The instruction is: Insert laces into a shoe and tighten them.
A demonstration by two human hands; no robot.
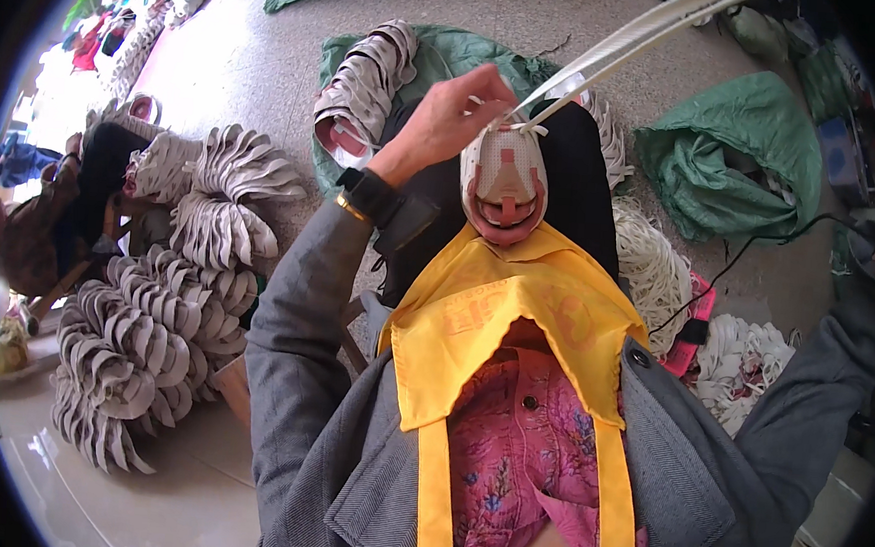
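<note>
A light beige shoe upper [507, 172] with pink trim lies on my lap, over the top edge of the yellow apron [527, 279]. My left hand [464, 115] is at its far end, fingers pinched together on a white shoelace [529, 127] by the eyelets. Long white lace strands [632, 47], smeared by motion, run from the shoe to the upper right and out of the picture. My right arm [803, 366] reaches out to the right, and its hand is lost at the dark rim.
Stacked shoe uppers [143, 341] pile up at the left, near another person [56, 200]. More uppers [367, 89] lie on a green sack [451, 54] ahead. At the right are bundled white laces [648, 266], a pink-and-black item [695, 329], a black cord [734, 252] and a green sack [730, 156].
</note>
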